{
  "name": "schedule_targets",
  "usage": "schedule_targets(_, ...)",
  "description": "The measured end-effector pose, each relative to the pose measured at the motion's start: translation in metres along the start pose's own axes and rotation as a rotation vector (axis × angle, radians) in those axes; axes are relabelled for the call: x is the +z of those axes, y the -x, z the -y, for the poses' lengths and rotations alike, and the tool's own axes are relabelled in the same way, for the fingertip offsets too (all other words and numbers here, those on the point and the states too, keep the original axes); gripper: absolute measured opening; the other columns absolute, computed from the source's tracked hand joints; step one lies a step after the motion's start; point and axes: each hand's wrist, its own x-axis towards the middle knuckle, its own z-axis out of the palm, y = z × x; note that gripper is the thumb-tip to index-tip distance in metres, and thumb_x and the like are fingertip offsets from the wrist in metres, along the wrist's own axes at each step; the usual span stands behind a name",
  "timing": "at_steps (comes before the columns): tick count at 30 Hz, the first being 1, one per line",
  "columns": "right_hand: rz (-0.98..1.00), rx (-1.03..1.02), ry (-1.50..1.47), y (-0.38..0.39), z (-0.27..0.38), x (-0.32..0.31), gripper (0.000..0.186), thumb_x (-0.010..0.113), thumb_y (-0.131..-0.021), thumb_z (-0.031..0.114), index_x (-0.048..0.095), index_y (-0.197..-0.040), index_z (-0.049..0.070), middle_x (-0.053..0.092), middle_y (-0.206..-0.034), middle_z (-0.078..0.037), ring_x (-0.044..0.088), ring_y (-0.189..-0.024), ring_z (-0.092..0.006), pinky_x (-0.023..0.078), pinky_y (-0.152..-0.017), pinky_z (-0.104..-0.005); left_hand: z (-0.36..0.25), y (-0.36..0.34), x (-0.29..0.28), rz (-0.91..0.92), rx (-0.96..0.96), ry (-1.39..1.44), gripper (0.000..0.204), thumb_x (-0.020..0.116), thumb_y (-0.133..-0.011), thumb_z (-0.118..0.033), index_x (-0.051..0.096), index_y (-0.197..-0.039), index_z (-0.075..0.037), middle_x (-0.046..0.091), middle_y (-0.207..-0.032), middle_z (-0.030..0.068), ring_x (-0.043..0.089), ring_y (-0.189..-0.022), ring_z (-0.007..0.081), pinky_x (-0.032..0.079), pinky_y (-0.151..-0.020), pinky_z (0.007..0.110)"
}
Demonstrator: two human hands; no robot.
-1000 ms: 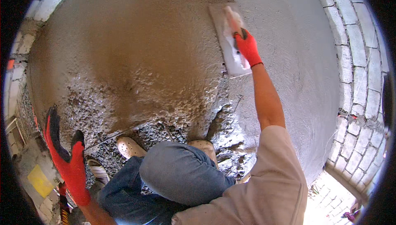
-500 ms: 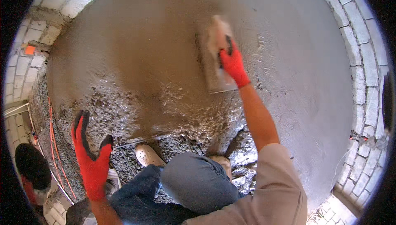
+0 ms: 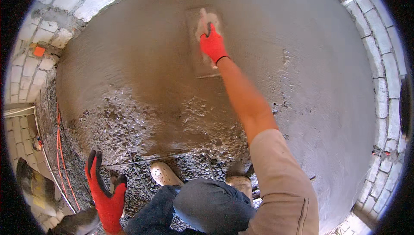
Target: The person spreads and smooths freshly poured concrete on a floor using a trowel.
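The right hand, wrapped around a float, has shifted leftward to the upper centre, so the tool now covers browner wet concrete; the left hand spreads wide, seemingly empty, at lower left

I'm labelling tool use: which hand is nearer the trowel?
Right. The right hand grips the trowel; the left hand is open, well away from it, toward the picture's lower left.
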Motion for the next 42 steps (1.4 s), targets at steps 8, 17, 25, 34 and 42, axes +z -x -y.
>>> schedule_targets(8,-0.114,0.154,-0.113,-0.057,-0.002,-0.026,0.062,0.052,-0.083,0.025,0.032,-0.139,0.005,0.06,-0.105,-0.028,0.059,-0.099,-0.0415,0.048,-0.085,-0.0456,0.024,0.013,-0.003,0.046,-0.059,0.002,0.075,0.067,-0.063,-0.007,0.041,-0.133,-0.001,0.037,-0.139,0.0181,0.032,-0.132,0.0336,0.021,-0.11,0.042)
schedule_targets(17,0.156,0.009,-0.025,-0.048,-0.012,0.008,0.063,0.051,-0.082,0.033,0.037,-0.136,0.004,0.061,-0.107,-0.027,0.06,-0.098,-0.0393,0.048,-0.084,-0.0454,0.007,0.004,-0.007,0.084,-0.076,0.004,0.073,0.06,-0.062,-0.004,0.041,-0.132,-0.001,0.04,-0.139,0.0163,0.032,-0.133,0.0288,0.018,-0.112,0.04)
schedule_targets(25,-0.159,0.087,0.094,-0.077,-0.021,-0.028,0.059,0.053,-0.08,0.026,0.039,-0.134,0.005,0.06,-0.106,-0.029,0.059,-0.098,-0.0425,0.048,-0.083,-0.0459,0.011,0.007,-0.004,0.096,-0.078,-0.005,0.072,0.062,-0.064,-0.006,0.041,-0.133,-0.001,0.038,-0.14,0.0167,0.032,-0.133,0.0295,0.019,-0.112,0.04)
schedule_targets(34,-0.34,0.265,0.045,-0.076,-0.073,-0.085,0.062,0.052,-0.079,0.025,0.035,-0.135,0.007,0.063,-0.101,-0.026,0.063,-0.092,-0.0401,0.05,-0.079,-0.0466,0.01,0.007,-0.002,0.107,-0.029,0.096,0.074,0.059,-0.063,-0.002,0.038,-0.134,0.0,0.039,-0.139,0.0171,0.031,-0.134,0.0298,0.017,-0.113,0.04)
schedule_targets(42,-0.207,0.205,0.069,-0.047,-0.058,-0.083,0.064,0.052,-0.081,0.027,0.033,-0.137,0.005,0.061,-0.106,-0.028,0.059,-0.098,-0.0422,0.047,-0.085,-0.0464,-0.013,-0.005,0.005,0.126,0.08,0.04,0.07,0.059,-0.067,-0.007,0.04,-0.133,0.001,0.039,-0.139,0.0178,0.032,-0.133,0.0305,0.017,-0.112,0.04)
